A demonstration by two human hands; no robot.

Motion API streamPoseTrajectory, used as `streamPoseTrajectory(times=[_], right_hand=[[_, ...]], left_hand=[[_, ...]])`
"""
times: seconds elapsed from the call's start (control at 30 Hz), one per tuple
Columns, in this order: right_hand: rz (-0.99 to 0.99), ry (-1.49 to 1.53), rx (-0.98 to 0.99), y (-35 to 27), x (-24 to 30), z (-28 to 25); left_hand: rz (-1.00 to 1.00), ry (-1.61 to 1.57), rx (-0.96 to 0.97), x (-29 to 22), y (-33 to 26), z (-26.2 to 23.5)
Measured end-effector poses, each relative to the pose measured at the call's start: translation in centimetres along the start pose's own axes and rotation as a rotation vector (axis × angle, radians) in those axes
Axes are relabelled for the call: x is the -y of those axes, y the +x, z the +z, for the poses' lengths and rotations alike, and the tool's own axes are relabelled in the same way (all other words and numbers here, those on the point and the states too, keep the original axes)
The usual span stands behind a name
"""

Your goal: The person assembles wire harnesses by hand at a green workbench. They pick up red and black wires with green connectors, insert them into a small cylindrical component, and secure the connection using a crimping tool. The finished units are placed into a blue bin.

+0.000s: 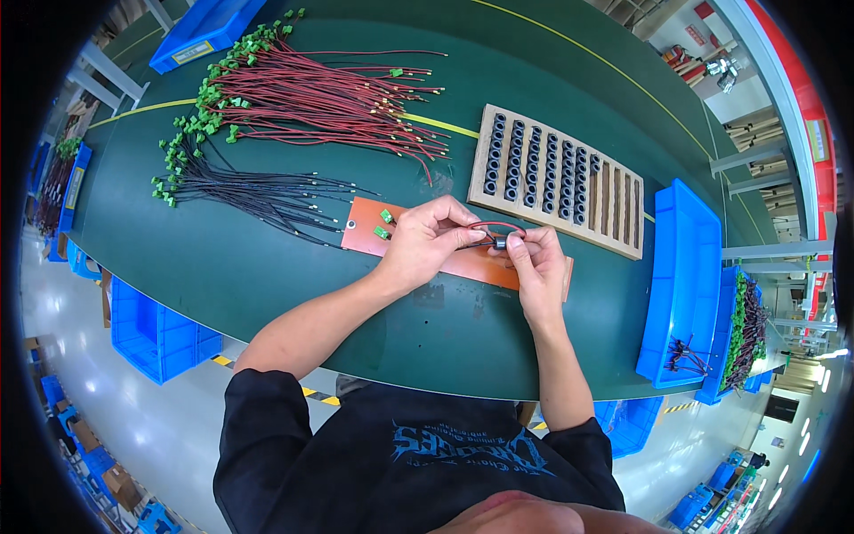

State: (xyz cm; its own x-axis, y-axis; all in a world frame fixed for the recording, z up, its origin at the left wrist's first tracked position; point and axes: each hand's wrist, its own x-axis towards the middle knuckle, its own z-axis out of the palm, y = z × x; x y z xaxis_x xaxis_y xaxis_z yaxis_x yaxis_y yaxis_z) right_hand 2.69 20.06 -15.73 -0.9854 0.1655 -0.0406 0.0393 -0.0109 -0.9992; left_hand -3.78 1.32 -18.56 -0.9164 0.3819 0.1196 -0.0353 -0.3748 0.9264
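Note:
My left hand is closed, pinching a red wire and a black wire between thumb and fingertips. My right hand is closed too, with a small black ring core at its thumb and fingertips. Between the hands the red wire arches up in a loop toward the ring. Below them lies an orange board, partly covered by my left hand. Two green connectors rest on its left part. Whether the wires pass through the ring is too small to tell.
Red wires with green connectors lie in a heap at the far left, black wires nearer. A wooden rack holds rows of black ring cores. Blue bins stand at the right and far left; the right one holds finished-looking wire bundles.

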Motion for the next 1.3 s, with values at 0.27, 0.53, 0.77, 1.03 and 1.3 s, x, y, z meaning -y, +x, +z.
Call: streamPoseTrajectory(times=[0.27,0.53,0.77,1.03,1.3], right_hand=[[0.01,-0.001,-0.011,0.1,-0.1,-0.2],[-0.055,0.056,0.034,0.0,-1.5,-0.7],[-0.069,0.054,0.048,0.0,-1.1,-0.8],[-0.088,0.089,0.06,0.0,-1.1,-0.8],[-0.217,-0.2,0.085,-0.5,-1.0,-0.4]], left_hand=[[0.092,0.147,0.052,-0.6,-0.2,0.0],[0.228,0.342,0.135,-0.2,-0.3,0.1],[0.279,0.457,0.16,-1.6,-0.8,1.2],[0.125,0.33,0.192,-0.9,-0.4,0.0],[0.017,0.224,0.28,-0.9,0.1,0.3]])
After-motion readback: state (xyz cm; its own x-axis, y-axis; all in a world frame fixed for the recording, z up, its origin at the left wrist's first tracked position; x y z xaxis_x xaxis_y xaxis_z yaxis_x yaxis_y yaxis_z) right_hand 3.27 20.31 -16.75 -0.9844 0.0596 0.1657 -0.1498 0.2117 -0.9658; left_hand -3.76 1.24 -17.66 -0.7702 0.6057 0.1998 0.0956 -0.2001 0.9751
